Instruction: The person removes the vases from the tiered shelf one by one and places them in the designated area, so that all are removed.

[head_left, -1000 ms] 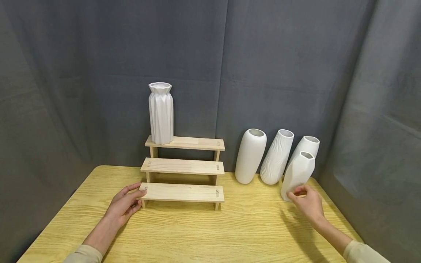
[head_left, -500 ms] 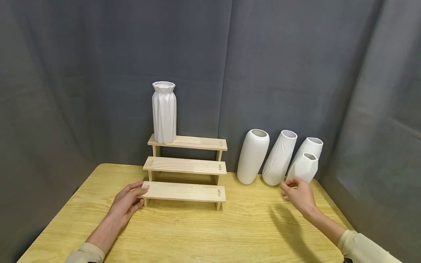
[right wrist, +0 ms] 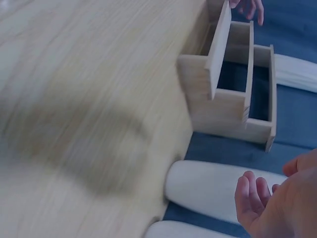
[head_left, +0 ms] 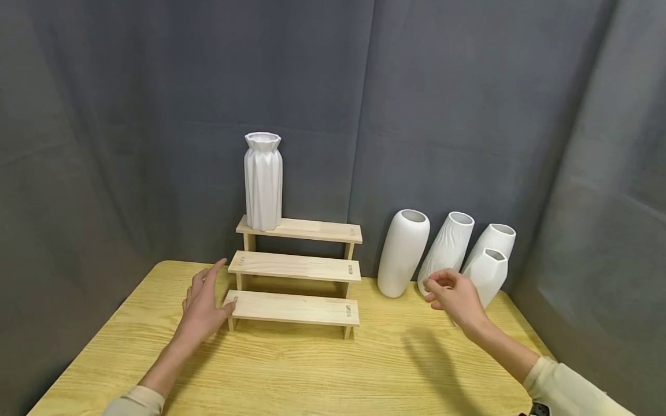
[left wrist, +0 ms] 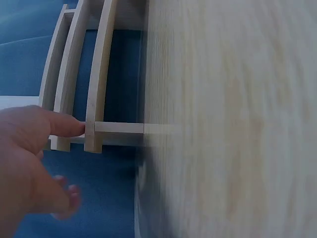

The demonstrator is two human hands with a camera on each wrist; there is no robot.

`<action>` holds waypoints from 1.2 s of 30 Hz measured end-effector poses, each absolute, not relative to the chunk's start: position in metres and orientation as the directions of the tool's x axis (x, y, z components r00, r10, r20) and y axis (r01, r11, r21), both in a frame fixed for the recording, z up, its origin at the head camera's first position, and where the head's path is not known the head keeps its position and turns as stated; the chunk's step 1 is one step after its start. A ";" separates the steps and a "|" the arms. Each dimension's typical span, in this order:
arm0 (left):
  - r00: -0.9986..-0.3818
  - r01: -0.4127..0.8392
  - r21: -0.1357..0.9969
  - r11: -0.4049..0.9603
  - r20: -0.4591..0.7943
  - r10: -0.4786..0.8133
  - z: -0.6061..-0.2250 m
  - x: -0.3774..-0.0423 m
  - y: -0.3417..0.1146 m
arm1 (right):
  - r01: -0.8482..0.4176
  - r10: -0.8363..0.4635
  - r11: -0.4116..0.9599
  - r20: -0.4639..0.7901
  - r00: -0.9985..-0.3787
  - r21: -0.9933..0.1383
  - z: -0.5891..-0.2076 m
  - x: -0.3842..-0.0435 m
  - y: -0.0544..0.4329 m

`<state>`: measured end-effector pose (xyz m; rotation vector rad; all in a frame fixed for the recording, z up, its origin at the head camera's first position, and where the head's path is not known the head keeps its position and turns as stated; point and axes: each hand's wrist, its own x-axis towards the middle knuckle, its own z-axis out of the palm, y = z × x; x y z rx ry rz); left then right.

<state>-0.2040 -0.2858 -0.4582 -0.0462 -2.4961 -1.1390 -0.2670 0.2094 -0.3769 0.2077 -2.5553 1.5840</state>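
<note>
A pale wooden three-step stand (head_left: 296, 307) is at the table's middle, with a white pleated vase (head_left: 263, 188) upright on the left of its top step. My left hand (head_left: 203, 312) is at the stand's left end, fingers spread; its thumb (left wrist: 69, 125) appears to touch the lowest step. My right hand (head_left: 459, 299) hovers above the table with loosely bent fingers and holds nothing. Behind it are a white ripple-textured vase (head_left: 450, 245) and a white faceted vase (head_left: 490, 274), both partly covered by the hand. A smooth white vase (head_left: 403, 254) stands left of them.
Another white vase (head_left: 502, 236) stands behind the faceted one, partly hidden. Grey curtains (head_left: 442, 104) hang behind and along both sides of the yellow wood-grain table (head_left: 312, 375). A dark wrist device (head_left: 540, 409) shows at the right cuff.
My right hand has moved left and up, away from the faceted vase, which stays behind. My left hand's fingers have lifted and spread from the lowest step. The view has shifted slightly.
</note>
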 end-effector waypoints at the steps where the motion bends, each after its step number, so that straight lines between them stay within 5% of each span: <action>1: -0.906 0.226 0.675 0.702 0.410 -0.103 -0.457 -0.205 -0.285 | -0.186 -0.058 0.430 0.179 -0.982 -0.883 -0.374 -0.268 0.205; 7: -0.864 0.360 0.541 0.760 0.501 0.052 -0.457 -0.208 -0.285 | -0.232 -0.129 0.377 0.198 -0.972 -0.897 -0.360 -0.272 0.179; 36: -0.909 0.355 0.701 0.618 0.415 0.051 -0.463 -0.213 -0.286 | -0.444 -0.264 0.288 0.375 -0.888 -0.849 -0.350 -0.310 0.026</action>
